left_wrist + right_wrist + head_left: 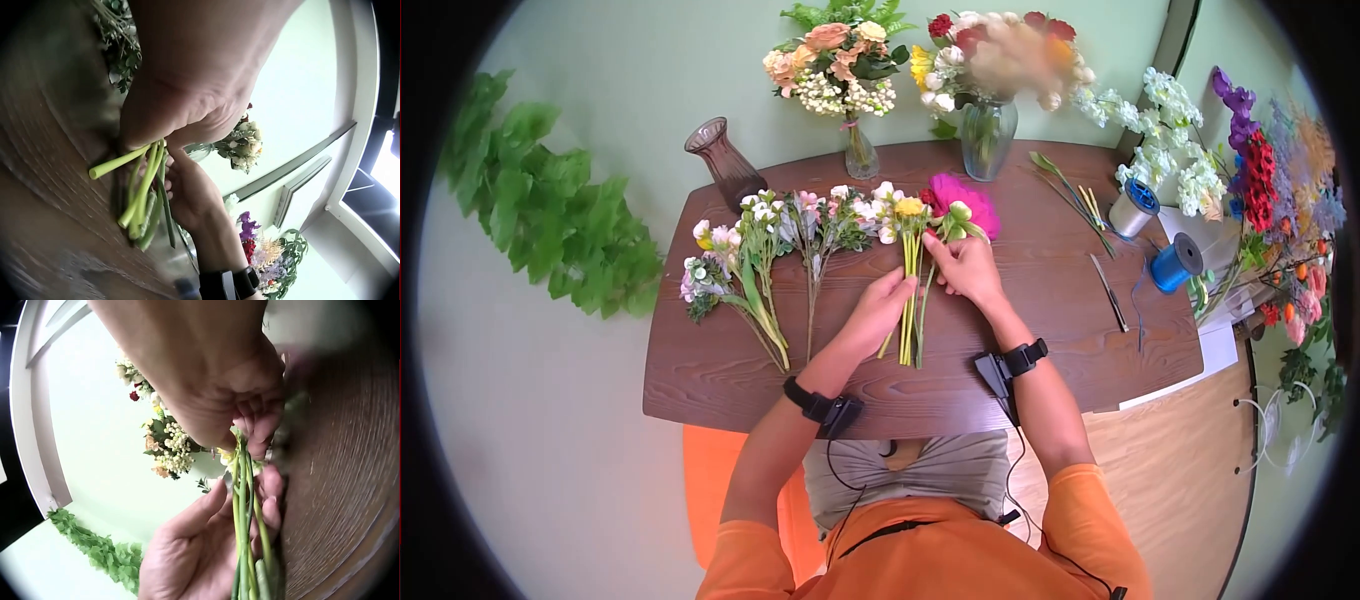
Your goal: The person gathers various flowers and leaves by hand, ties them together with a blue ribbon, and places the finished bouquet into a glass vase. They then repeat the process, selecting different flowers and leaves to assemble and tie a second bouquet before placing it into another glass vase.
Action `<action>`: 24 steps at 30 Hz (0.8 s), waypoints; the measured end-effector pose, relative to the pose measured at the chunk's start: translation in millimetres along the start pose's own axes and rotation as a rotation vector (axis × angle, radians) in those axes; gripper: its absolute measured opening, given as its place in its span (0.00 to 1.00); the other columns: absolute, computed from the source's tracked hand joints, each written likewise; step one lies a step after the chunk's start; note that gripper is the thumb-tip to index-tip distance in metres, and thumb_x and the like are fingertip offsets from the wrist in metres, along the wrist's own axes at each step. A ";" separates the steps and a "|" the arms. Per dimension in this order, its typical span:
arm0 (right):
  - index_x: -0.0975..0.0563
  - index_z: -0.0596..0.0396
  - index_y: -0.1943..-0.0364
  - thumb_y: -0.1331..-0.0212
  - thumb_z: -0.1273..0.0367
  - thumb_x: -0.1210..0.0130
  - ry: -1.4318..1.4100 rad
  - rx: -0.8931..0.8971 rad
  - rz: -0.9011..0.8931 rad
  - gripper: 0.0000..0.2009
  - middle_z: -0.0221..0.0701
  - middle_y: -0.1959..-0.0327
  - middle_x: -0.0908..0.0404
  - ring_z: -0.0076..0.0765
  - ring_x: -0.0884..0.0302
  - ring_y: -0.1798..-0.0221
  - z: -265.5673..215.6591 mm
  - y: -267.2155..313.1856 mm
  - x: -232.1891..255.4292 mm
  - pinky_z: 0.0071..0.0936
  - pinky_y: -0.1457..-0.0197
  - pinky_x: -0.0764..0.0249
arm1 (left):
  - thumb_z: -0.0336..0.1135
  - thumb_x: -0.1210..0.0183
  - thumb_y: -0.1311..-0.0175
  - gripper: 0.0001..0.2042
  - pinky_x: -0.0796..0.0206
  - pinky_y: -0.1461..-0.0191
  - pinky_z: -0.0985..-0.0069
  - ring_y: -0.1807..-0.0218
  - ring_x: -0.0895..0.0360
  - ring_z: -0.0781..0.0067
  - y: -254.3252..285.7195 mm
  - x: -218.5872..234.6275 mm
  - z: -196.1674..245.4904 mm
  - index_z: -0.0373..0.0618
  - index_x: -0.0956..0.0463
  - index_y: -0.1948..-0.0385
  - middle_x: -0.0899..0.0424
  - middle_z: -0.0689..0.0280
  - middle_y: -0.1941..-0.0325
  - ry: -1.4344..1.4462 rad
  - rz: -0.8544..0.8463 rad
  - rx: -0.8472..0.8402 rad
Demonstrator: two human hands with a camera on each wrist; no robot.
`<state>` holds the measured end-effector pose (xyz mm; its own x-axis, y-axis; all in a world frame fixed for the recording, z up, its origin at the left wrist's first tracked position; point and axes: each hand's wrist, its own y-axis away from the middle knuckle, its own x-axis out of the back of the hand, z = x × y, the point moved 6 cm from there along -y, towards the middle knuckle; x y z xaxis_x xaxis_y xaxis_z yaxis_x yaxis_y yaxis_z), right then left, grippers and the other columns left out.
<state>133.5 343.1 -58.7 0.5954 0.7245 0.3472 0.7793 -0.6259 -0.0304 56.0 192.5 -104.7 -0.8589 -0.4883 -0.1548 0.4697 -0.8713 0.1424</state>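
Note:
A small bunch of artificial flowers stands over the table with its green and yellow stems (909, 338) pointing towards the person. My left hand (878, 314) holds the stems from the left, thumb across them; in the right wrist view they run over the fingers of that left hand (187, 550). Higher up, my right hand (966, 270) pinches a stem just below the blooms. At the bunch's head are a yellow flower (910, 206), a pale green bud (960, 211) and a large magenta flower (972, 206). The right hand's fingertips partly hide the upper stems.
Loose flower sprays (750, 250) lie left of the hands. Behind stand a tilted purple glass vase (725, 165) and two filled vases, one clear glass (990, 140). To the right are a knife-like tool (1109, 292), a blue ribbon spool (1176, 263) and a wire spool (1134, 208).

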 end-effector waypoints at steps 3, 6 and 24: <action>0.22 0.61 0.90 0.32 0.50 0.41 0.253 0.097 0.212 0.33 0.39 0.92 0.25 0.32 0.22 0.86 10.2 -8.9 13.8 0.35 0.78 0.27 | 0.39 0.45 0.22 0.25 0.30 0.38 0.75 0.44 0.22 0.73 16.7 10.7 11.7 0.32 0.34 0.32 0.24 0.55 0.39 -0.215 0.235 -0.079; 0.22 0.61 0.89 0.32 0.50 0.40 0.407 0.192 0.322 0.32 0.38 0.93 0.26 0.31 0.22 0.86 -9.6 -2.3 21.2 0.35 0.79 0.26 | 0.38 0.40 0.26 0.25 0.27 0.41 0.75 0.44 0.21 0.73 23.2 12.6 14.1 0.30 0.32 0.35 0.27 0.52 0.36 -0.416 0.258 -0.192; 0.20 0.60 0.77 0.42 0.63 0.37 0.103 -0.148 -0.006 0.14 0.31 0.82 0.17 0.25 0.19 0.83 16.3 -11.4 38.3 0.24 0.78 0.23 | 0.27 0.38 0.31 0.16 0.21 0.72 0.78 0.73 0.18 0.76 -17.5 -2.8 13.5 0.28 0.30 0.48 0.18 0.59 0.66 -0.224 0.150 -0.025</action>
<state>150.6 382.7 -60.4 0.5616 0.6999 0.4413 0.7412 -0.6626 0.1078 47.4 209.7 -93.6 -0.8020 -0.5911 0.0863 0.5973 -0.7925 0.1228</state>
